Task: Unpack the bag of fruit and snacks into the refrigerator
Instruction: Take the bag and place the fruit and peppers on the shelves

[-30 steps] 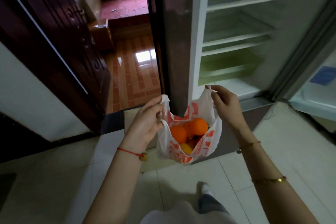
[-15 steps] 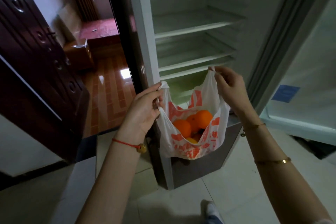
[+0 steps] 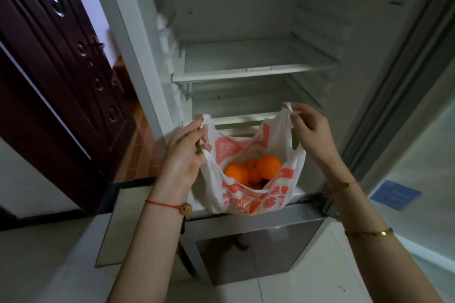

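Note:
A white plastic bag (image 3: 248, 198) with orange print hangs between my hands in front of the open refrigerator (image 3: 246, 19). My left hand (image 3: 183, 155) pinches its left handle and my right hand (image 3: 311, 133) pinches its right handle, holding the mouth spread. Inside lie three oranges (image 3: 254, 170) and something dark beneath them that I cannot make out. The bag hangs level with the lowest shelf edge. The glass shelf (image 3: 251, 66) above it is bare.
The refrigerator door (image 3: 418, 130) stands open at the right. A shut lower compartment door (image 3: 256, 248) is below the bag. A dark wooden door (image 3: 56, 76) stands at the left. Pale tiles cover the floor (image 3: 49, 265).
The view has swung to face the refrigerator's inside squarely. Both hands have carried the bag up and closer to the shelves, still gripping the handles.

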A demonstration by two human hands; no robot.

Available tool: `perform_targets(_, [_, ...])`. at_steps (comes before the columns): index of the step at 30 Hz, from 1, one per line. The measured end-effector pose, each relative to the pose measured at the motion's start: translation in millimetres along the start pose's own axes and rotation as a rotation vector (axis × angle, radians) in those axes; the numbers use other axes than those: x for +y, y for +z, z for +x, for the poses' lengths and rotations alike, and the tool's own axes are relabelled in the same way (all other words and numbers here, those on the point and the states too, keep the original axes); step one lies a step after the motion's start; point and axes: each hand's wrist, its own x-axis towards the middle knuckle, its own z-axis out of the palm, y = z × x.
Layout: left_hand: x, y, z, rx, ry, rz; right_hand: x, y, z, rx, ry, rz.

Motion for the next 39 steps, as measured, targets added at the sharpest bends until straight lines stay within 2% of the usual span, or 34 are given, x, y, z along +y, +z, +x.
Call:
perform_targets(5, [-17.7, 11.4, 13.4, 0.021, 0.057, 0.048, 26.4, -6.5, 12.4, -0.070, 0.030, -0.005])
perform_targets(10, [-36.4, 14.8, 6.7, 0.089, 0.122, 0.350, 43.7, -9.8, 14.8, -0.082, 0.044, -0.120])
perform_targets(15, [-51.6, 9.8, -12.0, 0.057, 0.132, 0.513, 60.0, -12.2, 6.7, -0.227, 0.160, -0.157])
perform_targets(19, [-65.1, 5.7, -19.2, 0.011, 0.119, 0.624, 64.3, -15.5, -5.0, -0.277, 0.109, -0.297])
perform_targets(21, [-70.9, 2.2, -19.7, 0.003, 0.115, 0.647, 64.1, -17.3, -12.0, -0.244, 0.093, -0.398])
perform_targets(25, [-77.3, -4.6, -21.4, -0.057, 0.119, 0.647, 56.6, -15.8, -23.6, 0.013, -0.063, -0.506])
perform_targets(27, [-78.9, -6.4, -23.2, -0.056, 0.119, 0.640, 48.1, -12.3, -28.9, 0.107, -0.253, -0.568])
perform_targets(29, [-78.8, -6.4, -23.9, -0.061, 0.115, 0.623, 41.0, -7.6, -34.7, 0.119, -0.443, -0.613])
perform_targets(32, [-76.6, -8.0, -23.7, -0.062, 0.099, 0.626, 35.7, 3.5, -47.7, 0.023, -0.709, -0.620])
perform_targets(34, [-75.6, -11.8, -22.0, -0.065, 0.097, 0.632, 41.7, 13.8, -52.9, -0.153, -0.770, -0.545])
perform_targets(37, [-75.8, -18.4, -22.0, -0.057, 0.124, 0.669, 62.4, 26.4, -51.7, -0.422, -0.576, -0.533])
perform_targets(39, [-76.1, -21.2, -23.5, -0.063, 0.134, 0.678, 83.5, 30.3, -45.6, -0.503, -0.369, -0.623])
